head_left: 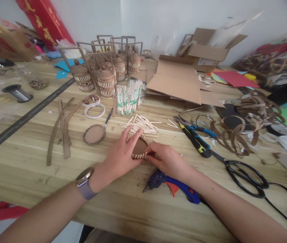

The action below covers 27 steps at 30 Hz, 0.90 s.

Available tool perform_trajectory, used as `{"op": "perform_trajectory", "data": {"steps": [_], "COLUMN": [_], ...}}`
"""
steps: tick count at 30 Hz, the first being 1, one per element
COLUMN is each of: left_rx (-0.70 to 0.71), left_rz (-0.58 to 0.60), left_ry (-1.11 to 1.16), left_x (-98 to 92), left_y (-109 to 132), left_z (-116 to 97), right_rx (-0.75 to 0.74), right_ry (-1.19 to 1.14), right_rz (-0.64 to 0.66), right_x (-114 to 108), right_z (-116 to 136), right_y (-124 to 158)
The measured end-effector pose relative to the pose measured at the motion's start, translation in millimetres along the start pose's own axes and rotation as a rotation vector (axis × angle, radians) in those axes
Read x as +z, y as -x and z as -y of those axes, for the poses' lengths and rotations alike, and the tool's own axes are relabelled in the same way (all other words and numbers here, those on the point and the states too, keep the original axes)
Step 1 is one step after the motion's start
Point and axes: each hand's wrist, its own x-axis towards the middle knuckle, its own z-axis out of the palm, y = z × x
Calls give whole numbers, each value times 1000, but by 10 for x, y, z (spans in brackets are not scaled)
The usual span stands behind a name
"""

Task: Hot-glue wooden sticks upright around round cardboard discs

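My left hand [123, 152] is closed around a round cardboard base [140, 147] with short pale sticks standing along its rim. Thumb and fingers of my right hand [167, 158] pinch together at the base's right edge; whether a small stick is between them I cannot make out. Just beyond the base lies a loose pile of pale wooden sticks [144, 125]. A blue hot glue gun [173, 184] rests under my right forearm, its nozzle pointing left. Left of my hands sits a second round cardboard base [94, 134] with a corrugated rim.
Several small cardboard lanterns or baskets with handles [106, 82] stand at the back. Wrapped sticks [129, 96], flat cardboard [176, 79], pliers [200, 128], a utility knife [195, 140], black scissors [246, 177] and cardboard strips [63, 131] lie around. A long dark bar [29, 116] crosses the left side.
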Motion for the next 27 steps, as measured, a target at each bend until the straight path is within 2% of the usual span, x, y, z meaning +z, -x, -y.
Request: {"op": "perform_trajectory", "data": {"steps": [10,13,16,22,27], "left_rx": [14,9,-3,-45,-84], "left_rz": [13,53,78,83,4], "left_ry": [-12,7,21,19,-39], "left_x": [2,-24,-56,-80,-47], "left_y": [4,7,10,12,28], "left_z": [5,8,21,17,-50], "right_rx": [15,44,100,278,413], "right_ry": [-30,-91,-58,139,274], "right_rz": [6,-42,-73,263,284], "right_x": [11,-83,-279,-622,-546], "right_z": [2,58,145,202,77], "right_y": [-15,-2,58,408,718]}}
